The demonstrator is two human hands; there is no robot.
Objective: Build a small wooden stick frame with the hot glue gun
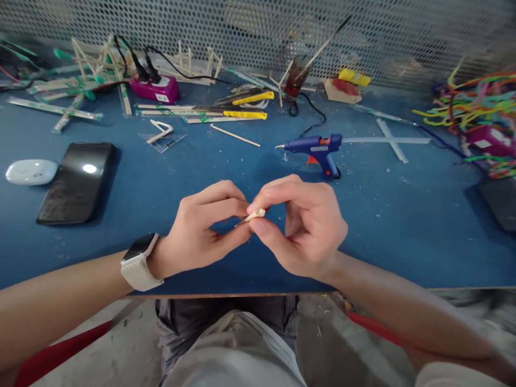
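Between my fingertips, above the blue table, is a small pale wooden stick piece, seen nearly end-on, so its full shape is hidden. My left hand pinches it from the left with thumb and fingers. From the other side, the thumb and index finger of my right hand close on its near end. A blue hot glue gun lies just beyond my right hand, nozzle facing left, with a clear glue stick out of its back. One thin wooden stick lies beyond my hands.
At left are a black phone and a white mouse-shaped case. Along the perforated metal panel stand a purple power adapter, stick frames and yellow-handled cutters. Colourful pipe cleaners pile up at right.
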